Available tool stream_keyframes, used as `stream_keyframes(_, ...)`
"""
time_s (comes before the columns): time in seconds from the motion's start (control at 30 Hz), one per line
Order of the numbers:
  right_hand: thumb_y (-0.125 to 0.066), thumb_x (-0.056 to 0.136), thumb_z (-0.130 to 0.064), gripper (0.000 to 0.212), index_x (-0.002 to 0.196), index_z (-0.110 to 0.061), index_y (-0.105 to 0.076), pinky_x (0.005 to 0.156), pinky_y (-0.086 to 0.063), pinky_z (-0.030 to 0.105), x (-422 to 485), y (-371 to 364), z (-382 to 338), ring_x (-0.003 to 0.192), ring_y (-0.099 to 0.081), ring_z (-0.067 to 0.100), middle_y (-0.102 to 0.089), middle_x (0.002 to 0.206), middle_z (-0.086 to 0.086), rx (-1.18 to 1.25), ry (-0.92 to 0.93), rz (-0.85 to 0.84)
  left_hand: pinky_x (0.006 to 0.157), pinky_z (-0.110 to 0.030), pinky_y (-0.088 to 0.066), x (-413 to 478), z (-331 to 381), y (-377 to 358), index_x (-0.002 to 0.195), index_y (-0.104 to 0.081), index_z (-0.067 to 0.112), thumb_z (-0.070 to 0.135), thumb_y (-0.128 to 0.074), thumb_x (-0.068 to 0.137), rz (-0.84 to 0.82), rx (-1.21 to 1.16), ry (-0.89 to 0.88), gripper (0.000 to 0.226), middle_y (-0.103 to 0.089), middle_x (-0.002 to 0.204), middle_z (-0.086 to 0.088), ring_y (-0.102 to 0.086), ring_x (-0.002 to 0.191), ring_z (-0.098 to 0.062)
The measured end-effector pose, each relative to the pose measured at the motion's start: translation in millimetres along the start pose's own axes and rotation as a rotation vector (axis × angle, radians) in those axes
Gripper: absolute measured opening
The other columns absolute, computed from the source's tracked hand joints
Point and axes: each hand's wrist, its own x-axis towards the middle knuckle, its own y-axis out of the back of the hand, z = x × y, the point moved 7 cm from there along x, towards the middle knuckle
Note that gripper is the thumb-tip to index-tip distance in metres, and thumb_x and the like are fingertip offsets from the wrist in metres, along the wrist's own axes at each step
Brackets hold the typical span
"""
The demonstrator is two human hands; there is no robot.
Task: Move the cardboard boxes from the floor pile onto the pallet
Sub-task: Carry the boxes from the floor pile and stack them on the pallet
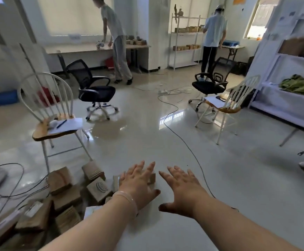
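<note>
Your left hand (138, 183), right hand (182, 189): grips released, fingers spread, nothing held. Boxes (64, 196) piled on floor (147, 142), lower left; pallet out of view. Cables (23, 171) seem to run under pile: could snag box or trip you.

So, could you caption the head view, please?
Left hand and right hand, both open, reach out near the piled cardboard boxes.
</note>
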Motion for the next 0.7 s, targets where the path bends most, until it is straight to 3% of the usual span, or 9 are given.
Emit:
stream_keyframes(0.43,-0.055,0.083,-0.071,0.102,0.155,-0.04,0.011,0.12,0.015,0.043,123.6,39.9,-30.4,0.149,0.019,0.013,0.015,0.165,-0.006,-0.07,0.274,-0.053,0.119,-0.047,0.005,50.7,-70.8,40.2,0.149,0.013,0.05,0.063,-0.05,0.088,0.069,0.007,0.261,0.088,0.01,0.164,0.009,0.007,0.15,-0.019)
stream_keyframes(0.7,-0.045,0.079,-0.082,0.103,0.154,-0.041,0.012,0.12,0.012,0.049,193.1,65.8,-5.1,0.15,0.019,0.017,0.015,0.165,-0.005,-0.166,0.441,-0.063,0.118,-0.049,0.004,80.4,-72.7,55.3,0.15,0.013,0.047,0.067,-0.045,0.09,0.149,-0.055,0.539,0.086,0.011,0.164,0.005,0.009,0.15,-0.023)
